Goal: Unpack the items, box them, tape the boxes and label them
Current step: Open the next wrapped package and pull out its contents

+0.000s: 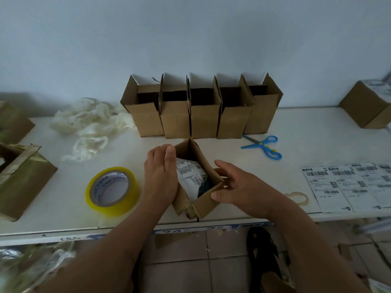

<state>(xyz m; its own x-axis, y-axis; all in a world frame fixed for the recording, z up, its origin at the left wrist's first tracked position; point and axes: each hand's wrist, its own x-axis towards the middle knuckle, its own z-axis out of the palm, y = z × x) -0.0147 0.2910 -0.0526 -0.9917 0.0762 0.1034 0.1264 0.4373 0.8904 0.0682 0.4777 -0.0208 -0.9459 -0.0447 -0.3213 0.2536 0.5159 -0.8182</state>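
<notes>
white table (296, 127) against a pale wall. our small box (195, 180) sits near the front edge, turned cornerwise to us, top open, with a white printed packet (190, 172) lying tilted inside. left hand (161, 174) lies flat against the box's left wall, fingers straight and together, thumb up by the far flap; it presses, does not clutch. right hand (239, 187) is spread and relaxed at the right flap, fingertips touching the cardboard, nothing pinched. we judge the step as folding the flaps in before taping. handling: corrugated card looks light and fairly stiff along the walls but gives at the creases, so we would push on flap faces near the folds, not the corners; the packet looks soft and light, unlikely to resist the flaps. counts: five open boxes (203, 111) in a row at the back, touching side by side; one tape roll (112, 191), yellowish, just left of our box; one pair of blue scissors (264, 145) to the right; one sheet of labels (347, 185) near the right edge; a heap of pale wrapping (88, 123) back left; one closed box (368, 104) far right; two worn boxes (23, 176) at the left edge.
</notes>
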